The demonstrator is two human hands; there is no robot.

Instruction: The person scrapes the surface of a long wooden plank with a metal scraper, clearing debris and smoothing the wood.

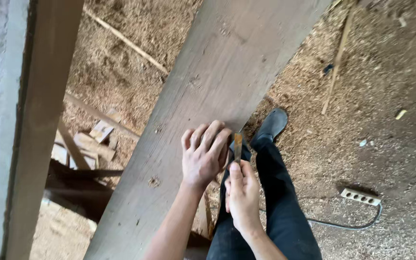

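A wide grey-brown wooden plank (203,91) runs diagonally across the view. My left hand (203,154) presses flat on its near right edge, fingers curled over the wood. Right beside it, my right hand (241,195) grips a thin rusty metal blade (238,146), thumb along its back, the tip pointing up against the plank's edge. Below the hands I see my leg in dark trousers (278,202) and a black shoe (270,126) on the sawdust floor.
Sawdust covers the floor (371,86). A white power strip (360,196) with its cable lies at the right. Thin wooden sticks (337,62) lie on the floor. Scrap wood pieces (92,139) sit at the left beside an upright wooden post (39,120).
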